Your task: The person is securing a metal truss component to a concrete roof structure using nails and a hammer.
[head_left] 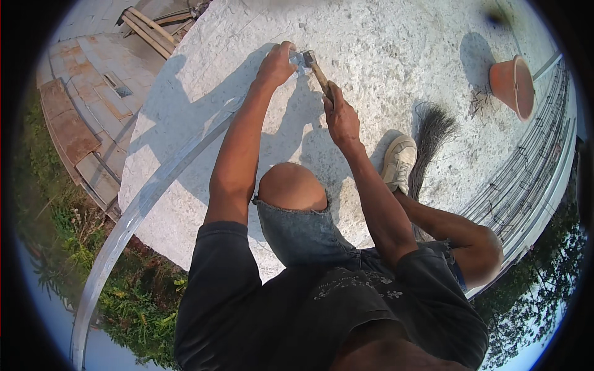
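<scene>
Wood forms the handle of the hammer, seen in the head view over a pale, rough slab, its metal head pointing away from the body. Closed around the lower handle, the right hand has firm hold of it. Just left of the hammer head is the left hand, its fingers bent and partly spread; whether they pinch something I cannot tell. Left of the hammer and toward the body runs a long silvery bar, passing behind the left forearm. To the hammer's right and nearer the body are a light shoe and, beside it, a dark bristly bundle. Farther right of the hammer are a reddish bucket and many thin rods. Well left of the hammer lie wooden poles.
</scene>
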### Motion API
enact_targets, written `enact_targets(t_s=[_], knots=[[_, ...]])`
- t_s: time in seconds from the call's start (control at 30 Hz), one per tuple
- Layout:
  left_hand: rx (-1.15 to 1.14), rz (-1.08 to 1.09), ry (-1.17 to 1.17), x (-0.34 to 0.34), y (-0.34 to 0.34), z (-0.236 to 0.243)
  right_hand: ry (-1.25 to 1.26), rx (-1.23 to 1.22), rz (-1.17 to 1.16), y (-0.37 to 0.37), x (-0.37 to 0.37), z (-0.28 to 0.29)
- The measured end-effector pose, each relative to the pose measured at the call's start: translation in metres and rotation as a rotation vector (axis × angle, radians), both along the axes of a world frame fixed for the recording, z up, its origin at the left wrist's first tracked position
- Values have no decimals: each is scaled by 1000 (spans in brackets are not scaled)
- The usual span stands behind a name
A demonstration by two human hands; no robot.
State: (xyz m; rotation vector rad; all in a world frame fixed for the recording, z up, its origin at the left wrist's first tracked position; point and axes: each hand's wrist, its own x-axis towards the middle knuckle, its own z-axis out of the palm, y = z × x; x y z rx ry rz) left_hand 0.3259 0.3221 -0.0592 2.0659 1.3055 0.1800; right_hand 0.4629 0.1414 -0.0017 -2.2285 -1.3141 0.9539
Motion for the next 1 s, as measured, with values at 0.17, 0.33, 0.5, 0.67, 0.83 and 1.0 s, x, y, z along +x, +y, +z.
enact_targets(t_s=[0.17,0.33,0.5,0.67,0.83,1.0], knots=[[54,-222,424,1,-27,48,25,0,-45,-4,15,-7],[-165,-242,610,-12,-23,67,62,-43,-41,2,11,4],[-152,-232,572,-14,-22,65,76,101,-87,-9,4,17],[-177,-215,580,-15,-23,65,25,487,-45,-17,-8,24],[-181,-204,525,-11,-24,65,25,126,-27,-4,-7,-7],[-185,-205,534,-20,-22,65,1,615,-111,9,-14,33]])
